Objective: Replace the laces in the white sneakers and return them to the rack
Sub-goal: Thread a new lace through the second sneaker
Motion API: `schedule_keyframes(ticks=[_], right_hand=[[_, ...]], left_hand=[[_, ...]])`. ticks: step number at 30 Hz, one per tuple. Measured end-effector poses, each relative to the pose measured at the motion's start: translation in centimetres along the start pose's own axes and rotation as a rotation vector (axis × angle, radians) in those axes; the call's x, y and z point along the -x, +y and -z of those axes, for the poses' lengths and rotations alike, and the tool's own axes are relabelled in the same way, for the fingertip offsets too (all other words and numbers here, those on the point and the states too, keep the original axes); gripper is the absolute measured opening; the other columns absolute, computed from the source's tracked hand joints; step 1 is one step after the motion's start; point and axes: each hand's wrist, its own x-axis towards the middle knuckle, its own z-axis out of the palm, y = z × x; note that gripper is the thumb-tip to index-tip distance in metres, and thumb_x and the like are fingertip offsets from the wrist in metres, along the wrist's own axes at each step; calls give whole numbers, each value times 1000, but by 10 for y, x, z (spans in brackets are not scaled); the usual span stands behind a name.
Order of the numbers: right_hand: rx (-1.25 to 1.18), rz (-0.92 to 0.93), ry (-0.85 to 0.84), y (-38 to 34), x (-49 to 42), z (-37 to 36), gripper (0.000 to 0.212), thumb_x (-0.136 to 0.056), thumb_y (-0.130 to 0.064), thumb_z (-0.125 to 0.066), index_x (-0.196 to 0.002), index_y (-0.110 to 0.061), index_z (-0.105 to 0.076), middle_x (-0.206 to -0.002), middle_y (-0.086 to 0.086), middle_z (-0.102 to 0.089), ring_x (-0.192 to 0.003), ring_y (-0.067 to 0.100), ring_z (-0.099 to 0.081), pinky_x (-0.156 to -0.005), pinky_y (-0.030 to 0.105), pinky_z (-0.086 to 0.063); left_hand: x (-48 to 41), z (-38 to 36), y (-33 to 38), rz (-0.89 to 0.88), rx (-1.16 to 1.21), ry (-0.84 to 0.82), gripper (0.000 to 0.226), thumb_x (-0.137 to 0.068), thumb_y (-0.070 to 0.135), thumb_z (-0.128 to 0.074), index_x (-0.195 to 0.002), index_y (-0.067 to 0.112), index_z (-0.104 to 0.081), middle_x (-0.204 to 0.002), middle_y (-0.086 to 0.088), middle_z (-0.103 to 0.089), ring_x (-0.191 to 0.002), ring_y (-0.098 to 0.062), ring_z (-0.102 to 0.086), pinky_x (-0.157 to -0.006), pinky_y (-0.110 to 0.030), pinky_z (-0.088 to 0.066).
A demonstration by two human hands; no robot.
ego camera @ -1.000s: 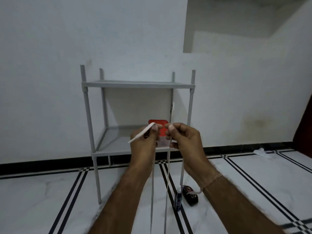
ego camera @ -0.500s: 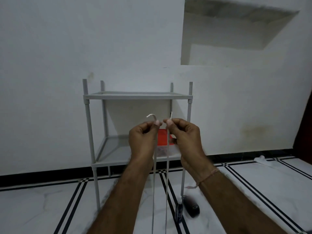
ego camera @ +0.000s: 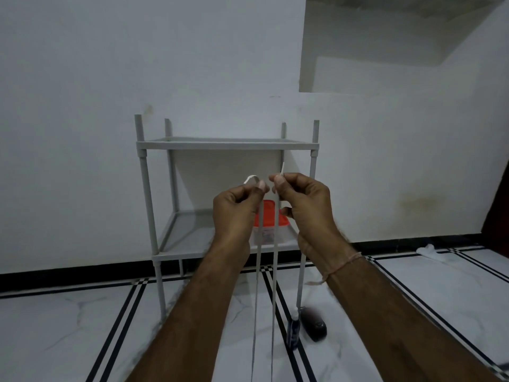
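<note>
I hold a white lace (ego camera: 256, 285) up in front of me by both ends. My left hand (ego camera: 237, 208) pinches one end, whose tip curls over to the left. The other end is pinched by my right hand (ego camera: 303, 202), its tip sticking straight up. Two strands of the lace hang straight down between my forearms and leave the bottom of the view. Behind my hands stands the grey two-shelf rack (ego camera: 225, 146) against the white wall. No sneakers are in view.
A clear container with a red lid (ego camera: 271, 216) sits on the rack's lower shelf, partly behind my hands. On the tiled floor by the rack's right front leg are a small dark bottle (ego camera: 292, 330) and a black object (ego camera: 314, 323). A white scrap (ego camera: 429, 250) lies far right.
Both hands have risen a little and stay close together with the lace ends. The left end, which stuck out straight to the left, now curls over. The view has tilted upward.
</note>
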Motion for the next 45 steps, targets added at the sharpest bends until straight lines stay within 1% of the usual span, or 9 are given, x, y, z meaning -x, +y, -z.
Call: schedule_keyframes(ticks=[8, 17, 21, 27, 35, 38, 40, 43, 45], right_hand=[[52, 30, 5, -8, -6, -5, 15, -94, -25, -69, -103, -15, -77, -99, -1, -77, -96, 13, -70, -79, 28, -49], [45, 37, -21, -3, -6, -4, 19, -95, -22, -69, -106, -8, -77, -95, 2, -74, -78, -5, -64, -62, 12, -49], [0, 1, -78, 5, 2, 0, 22, -97, -18, -67, -111, -2, -74, -93, 5, -74, -78, 4, -68, -62, 15, -52], [-89, -40, -109, 22, 12, 8, 21, -98, -16, -67, -110, 0, -72, -85, 8, -72, -69, 13, -67, -60, 25, -55], [14, -50, -84, 31, 17, 7, 22, -97, -15, -67, -112, 0, -72, -82, 3, -70, -62, 0, -62, -53, 12, -47], [39, -111, -138, 39, 30, 6, 28, -99, -32, -64, -117, -10, -68, -89, -2, -68, -66, -4, -61, -56, 12, -46], [88, -229, -224, 54, 43, 4, 34, -102, -46, -55, -115, -16, -65, -92, 1, -68, -64, 3, -57, -53, 16, -43], [167, -329, -367, 77, 61, 8, 36, -107, -37, -48, -106, -8, -69, -77, 4, -68, -56, 7, -49, -48, 16, -37], [120, -326, -373, 79, 66, 8, 33, -108, -31, -48, -98, -8, -68, -68, 1, -62, -54, 7, -46, -48, 16, -36]], left_hand=[[-4, 1, 5, 28, -48, -64, 22, -95, 36, -66, -97, 18, -78, -82, 1, -76, -64, -1, -68, -52, -11, -48], [-2, 1, 5, 33, -56, -135, 25, -97, 29, -65, -96, 7, -76, -74, 0, -72, -51, 4, -61, -46, -8, -44], [1, 3, -1, 57, -68, -178, 23, -99, 27, -62, -89, 9, -72, -56, 10, -63, -47, 2, -55, -47, -12, -44], [1, 1, -22, 96, 49, -145, 23, -97, 24, -66, -96, 3, -74, -75, -14, -63, -58, -12, -54, -61, -26, -53], [-8, 6, -44, 203, 96, -212, 30, -100, 25, -60, -108, -2, -69, -72, -6, -63, -60, -9, -58, -58, -20, -54], [-10, 8, -51, 204, 90, -211, 25, -101, 24, -58, -102, 3, -72, -80, -12, -62, -54, -5, -54, -54, -18, -50], [-13, 8, -53, 168, 92, -136, 23, -102, 24, -58, -91, 10, -72, -69, -5, -60, -49, -4, -50, -50, -19, -47], [-18, 12, -54, 99, -29, 19, 26, -102, 28, -57, -88, 11, -71, -54, 10, -55, -44, 0, -47, -47, -14, -42], [-12, 20, -59, 66, -97, -23, 35, -104, 37, -51, -90, 12, -71, -58, 11, -61, -53, 3, -55, -58, -15, -45]])
